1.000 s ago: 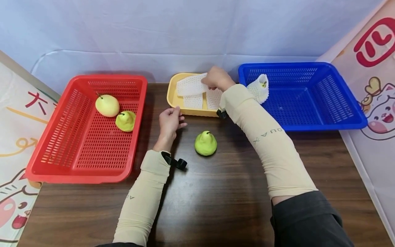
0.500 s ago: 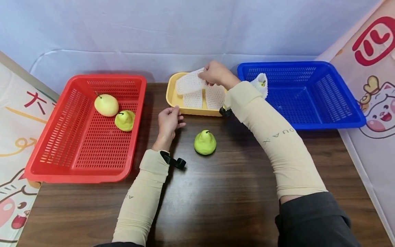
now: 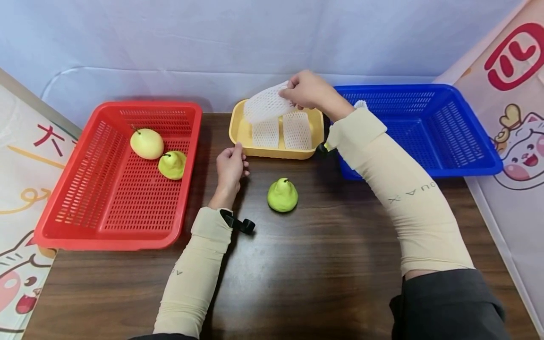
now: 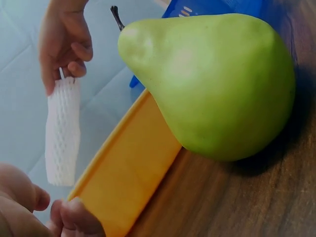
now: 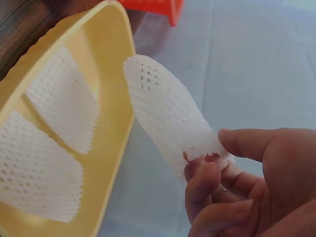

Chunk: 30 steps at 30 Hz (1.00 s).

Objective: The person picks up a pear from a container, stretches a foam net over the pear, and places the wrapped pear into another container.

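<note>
Holding 2 pears (image 3: 147, 144), red bin (image 3: 112, 246): far L, prob. so they can't roll.
L hand (image 3: 229, 167): nr tray (image 3: 280, 153) L front corner, fingers loosely curled, nothing gripped; can't tell if touching, maybe there to steady it.
Tray: 2 nets (image 3: 265, 134) lying flat, side by side, prob. for easy pick-up.
Green pear (image 3: 282, 195): upright on table (image 3: 276, 283), in front of tray, handy to both hands.
R hand (image 3: 310, 89): pinching 3rd net (image 3: 264, 105) by one end, up at tray's far side, so rest is free.
Blue bin (image 3: 425, 172): R, white bit (image 3: 360, 104) mostly hid by sleeve (image 3: 395, 189).
</note>
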### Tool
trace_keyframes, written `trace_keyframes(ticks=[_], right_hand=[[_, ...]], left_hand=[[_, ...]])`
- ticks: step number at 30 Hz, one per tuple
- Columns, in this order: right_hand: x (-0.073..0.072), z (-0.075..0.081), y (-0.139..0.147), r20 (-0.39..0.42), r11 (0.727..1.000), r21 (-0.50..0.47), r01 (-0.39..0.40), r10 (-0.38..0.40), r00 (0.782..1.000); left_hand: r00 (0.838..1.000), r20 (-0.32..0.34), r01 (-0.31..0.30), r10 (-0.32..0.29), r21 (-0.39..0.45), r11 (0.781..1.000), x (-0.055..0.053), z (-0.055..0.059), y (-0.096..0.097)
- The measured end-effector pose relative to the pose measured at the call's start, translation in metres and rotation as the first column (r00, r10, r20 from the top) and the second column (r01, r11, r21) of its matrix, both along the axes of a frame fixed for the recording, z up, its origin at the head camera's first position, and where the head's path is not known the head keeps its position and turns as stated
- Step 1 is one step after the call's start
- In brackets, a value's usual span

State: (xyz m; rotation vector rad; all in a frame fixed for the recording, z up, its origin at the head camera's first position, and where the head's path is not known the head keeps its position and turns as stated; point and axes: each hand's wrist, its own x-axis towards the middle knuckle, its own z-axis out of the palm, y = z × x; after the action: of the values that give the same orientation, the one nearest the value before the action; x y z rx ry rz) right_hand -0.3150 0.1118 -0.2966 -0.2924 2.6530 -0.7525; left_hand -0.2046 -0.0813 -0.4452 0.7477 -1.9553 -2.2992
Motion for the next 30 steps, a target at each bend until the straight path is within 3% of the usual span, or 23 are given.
trace_keyframes(ticks=[8, 14, 19, 26, 30], right_hand=[[0.021, 0.017, 0.016, -0.087, 0.999, -0.028, -0.044, 0.041, 0.995], [0.044, 0.021, 0.026, -0.216, 0.996, -0.037, -0.081, 0.071, 0.974], [0.069, 0.016, 0.028, -0.365, 0.991, -0.065, -0.120, 0.089, 0.927], [0.108, 0.008, 0.025, -0.541, 0.983, -0.061, -0.175, 0.115, 0.833], [0.127, 0.002, 0.024, -0.590, 0.977, -0.056, -0.204, 0.133, 0.797]], left_hand=[[0.991, -0.126, -0.056, 0.049, -0.055, 0.997, 0.003, 0.011, 0.004], [0.974, -0.221, -0.060, 0.043, -0.070, 0.996, 0.009, 0.024, 0.007], [0.963, -0.268, -0.021, -0.008, -0.105, 0.994, 0.014, 0.037, 0.009], [0.968, -0.212, 0.106, -0.134, -0.140, 0.984, 0.020, 0.049, 0.009], [0.963, -0.195, 0.158, -0.188, -0.155, 0.975, 0.023, 0.052, 0.010]])
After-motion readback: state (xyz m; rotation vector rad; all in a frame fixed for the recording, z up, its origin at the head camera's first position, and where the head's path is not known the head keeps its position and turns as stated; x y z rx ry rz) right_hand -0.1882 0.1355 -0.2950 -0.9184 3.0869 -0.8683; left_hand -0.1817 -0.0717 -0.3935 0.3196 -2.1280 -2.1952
